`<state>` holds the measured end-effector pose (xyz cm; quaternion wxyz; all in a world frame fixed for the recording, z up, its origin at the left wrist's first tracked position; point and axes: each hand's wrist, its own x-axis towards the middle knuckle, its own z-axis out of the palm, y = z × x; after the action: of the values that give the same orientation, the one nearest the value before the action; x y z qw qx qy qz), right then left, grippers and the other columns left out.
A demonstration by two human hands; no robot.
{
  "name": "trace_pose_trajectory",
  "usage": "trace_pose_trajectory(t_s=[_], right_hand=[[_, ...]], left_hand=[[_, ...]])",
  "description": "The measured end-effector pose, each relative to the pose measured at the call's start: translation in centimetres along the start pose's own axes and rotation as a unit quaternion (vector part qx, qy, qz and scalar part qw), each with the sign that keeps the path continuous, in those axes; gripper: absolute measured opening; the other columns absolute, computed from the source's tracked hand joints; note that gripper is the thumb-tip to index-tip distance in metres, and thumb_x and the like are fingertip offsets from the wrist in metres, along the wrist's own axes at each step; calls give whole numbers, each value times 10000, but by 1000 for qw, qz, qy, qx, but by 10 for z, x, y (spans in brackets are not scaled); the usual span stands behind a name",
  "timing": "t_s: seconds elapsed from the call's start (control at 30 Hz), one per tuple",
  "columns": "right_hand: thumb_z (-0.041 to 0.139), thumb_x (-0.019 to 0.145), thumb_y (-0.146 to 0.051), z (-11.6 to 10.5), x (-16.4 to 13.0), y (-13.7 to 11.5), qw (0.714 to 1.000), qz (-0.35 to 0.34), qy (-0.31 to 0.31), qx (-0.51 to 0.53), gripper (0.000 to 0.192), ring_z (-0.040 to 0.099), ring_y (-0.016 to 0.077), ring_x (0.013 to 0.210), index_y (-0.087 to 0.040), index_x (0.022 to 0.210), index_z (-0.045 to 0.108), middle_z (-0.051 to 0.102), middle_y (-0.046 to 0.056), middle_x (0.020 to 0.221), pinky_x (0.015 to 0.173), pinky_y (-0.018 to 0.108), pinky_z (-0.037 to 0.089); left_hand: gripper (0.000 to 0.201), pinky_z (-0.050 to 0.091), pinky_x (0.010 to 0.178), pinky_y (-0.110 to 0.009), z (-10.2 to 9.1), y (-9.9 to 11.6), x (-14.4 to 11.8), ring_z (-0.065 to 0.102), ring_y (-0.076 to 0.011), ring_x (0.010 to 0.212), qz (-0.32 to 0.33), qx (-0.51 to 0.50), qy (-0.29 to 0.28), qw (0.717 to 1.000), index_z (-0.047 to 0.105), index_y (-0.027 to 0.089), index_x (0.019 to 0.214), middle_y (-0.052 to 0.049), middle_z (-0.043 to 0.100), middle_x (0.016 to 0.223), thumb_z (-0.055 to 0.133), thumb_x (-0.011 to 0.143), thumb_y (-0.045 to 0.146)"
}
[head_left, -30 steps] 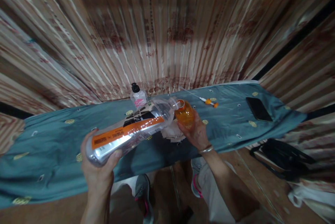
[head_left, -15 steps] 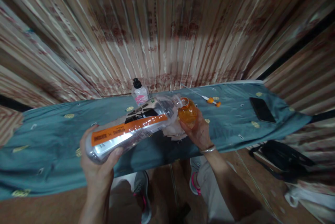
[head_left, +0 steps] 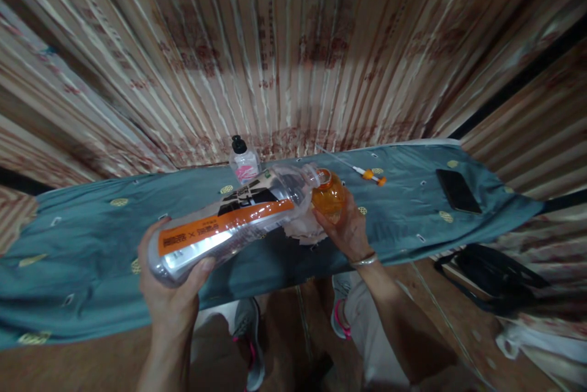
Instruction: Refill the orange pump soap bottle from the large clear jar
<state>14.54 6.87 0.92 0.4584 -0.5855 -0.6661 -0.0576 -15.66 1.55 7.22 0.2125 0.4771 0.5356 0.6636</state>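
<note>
My left hand (head_left: 177, 285) is wrapped round the base of a large clear plastic bottle (head_left: 229, 218) with an orange, black and silver label. The bottle lies tilted on its side, its neck pointing right. Its mouth meets the rim of a small round amber bottle (head_left: 329, 199), whose mouth is uncapped. That amber bottle sits in my right hand (head_left: 346, 230), fingers closed about its side; a bracelet circles the wrist. Beneath the two bottles is a crumpled pale paper or cloth (head_left: 305, 230), partly hidden. Whether liquid is flowing between the mouths I cannot make out.
A clear bottle with a black cap (head_left: 243, 159) stands behind the large bottle. Right of the hands lie an orange and white syringe (head_left: 368, 175) with a long thin tip and a black phone (head_left: 458, 190). A green patterned cloth (head_left: 92, 245) covers the surface; a black bag (head_left: 495, 276) is below right.
Almost nothing differs. Both hands keep the two bottles mouth to mouth, and the whole view has shifted very slightly.
</note>
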Motion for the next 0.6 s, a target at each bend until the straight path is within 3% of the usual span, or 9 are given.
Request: trace_pose_trajectory(t_s=[0.17, 0.6], right_hand=[[603, 900, -558, 1, -1, 1, 1000, -9, 5, -6, 710, 712, 319, 1075, -133, 1421, 375, 699, 202, 1196, 847, 477, 622], [583, 911, -558, 1, 0, 0, 1000, -9, 9, 3, 686, 715, 307, 1069, -150, 1422, 377, 703, 186, 1184, 830, 469, 631]], left_hand=[[856, 527, 823, -358, 0, 0, 0, 622, -224, 876, 0, 25, -2, 1000, 589, 254, 1326, -48, 646, 1051, 875, 532, 394], [866, 482, 948, -405, 2, 3, -2, 603, -232, 912, -11, 6, 4, 1000, 602, 282, 1324, -34, 638, 1068, 887, 510, 361]])
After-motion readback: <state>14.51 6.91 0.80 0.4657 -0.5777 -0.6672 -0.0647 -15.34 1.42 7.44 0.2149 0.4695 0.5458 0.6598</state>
